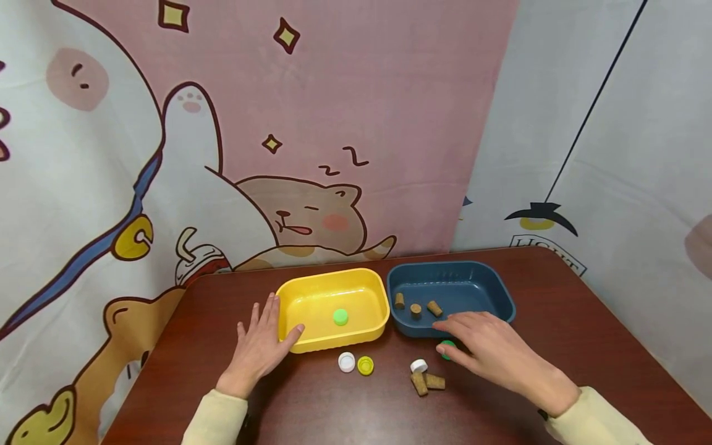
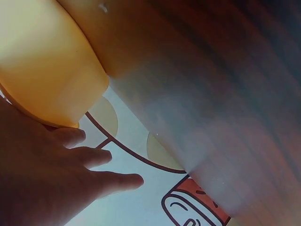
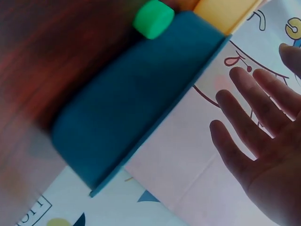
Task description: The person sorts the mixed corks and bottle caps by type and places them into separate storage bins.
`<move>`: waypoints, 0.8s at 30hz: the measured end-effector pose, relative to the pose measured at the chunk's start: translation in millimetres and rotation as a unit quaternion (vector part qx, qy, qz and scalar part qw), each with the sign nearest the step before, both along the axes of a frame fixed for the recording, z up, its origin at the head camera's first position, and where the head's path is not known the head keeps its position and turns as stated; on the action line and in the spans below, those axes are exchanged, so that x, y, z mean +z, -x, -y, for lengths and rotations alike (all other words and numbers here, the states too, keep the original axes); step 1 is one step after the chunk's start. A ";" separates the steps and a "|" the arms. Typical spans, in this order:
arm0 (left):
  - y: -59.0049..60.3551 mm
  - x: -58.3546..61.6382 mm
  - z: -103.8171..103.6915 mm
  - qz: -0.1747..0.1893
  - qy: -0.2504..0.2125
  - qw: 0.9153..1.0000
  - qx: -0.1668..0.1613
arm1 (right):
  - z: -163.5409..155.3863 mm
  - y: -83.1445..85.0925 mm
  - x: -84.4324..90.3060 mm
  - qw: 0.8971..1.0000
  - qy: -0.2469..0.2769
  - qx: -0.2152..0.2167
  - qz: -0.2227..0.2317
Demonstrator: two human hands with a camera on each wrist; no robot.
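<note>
My left hand (image 1: 258, 346) rests at the left side of the yellow tray (image 1: 334, 343), fingers straight along its rim and thumb over the front left corner. Inside that tray lies a light green bottle cap (image 1: 340, 317). My right hand (image 1: 492, 352) hovers at the front of the blue tray (image 1: 489, 272), fingers extended and holding nothing. Below its thumb is a darker green cap (image 1: 447, 350), partly hidden in the head view; the right wrist view shows this green cap (image 3: 154, 20) beside the blue tray's wall. Several corks, such as this cork (image 1: 434, 308), lie in the blue tray.
On the brown table (image 1: 311, 408), in front of the trays, lie a white cap (image 1: 346, 362), a yellow cap (image 1: 365, 366), another white cap (image 1: 419, 366) and two corks (image 1: 419, 384). A cartoon-printed curtain (image 1: 389, 123) hangs behind the table.
</note>
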State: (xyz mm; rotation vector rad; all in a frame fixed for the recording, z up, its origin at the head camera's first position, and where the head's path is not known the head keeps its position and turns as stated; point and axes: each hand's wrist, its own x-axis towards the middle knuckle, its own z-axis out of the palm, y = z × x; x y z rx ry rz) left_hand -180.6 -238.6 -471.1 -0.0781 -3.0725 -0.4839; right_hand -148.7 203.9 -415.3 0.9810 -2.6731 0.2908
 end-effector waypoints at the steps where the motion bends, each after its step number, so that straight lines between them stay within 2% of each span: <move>1: 0.0 0.1 0.0 0.000 0.000 1.000 0.000 | -1.7 -1.3 -1.1 1.000 -0.001 0.001 0.004; 14: -1.0 -2.2 -0.3 -0.025 0.007 1.000 -0.008 | -14.7 -9.5 -28.0 0.997 -0.028 -0.001 0.070; 19: -1.5 -1.4 -1.9 -0.045 -0.001 0.999 -0.020 | -17.2 -9.7 -33.5 0.996 -0.036 -0.006 0.084; 24: -0.8 0.8 -4.3 -0.046 -0.006 0.999 -0.026 | -18.1 -9.2 -38.2 0.995 -0.048 -0.009 0.084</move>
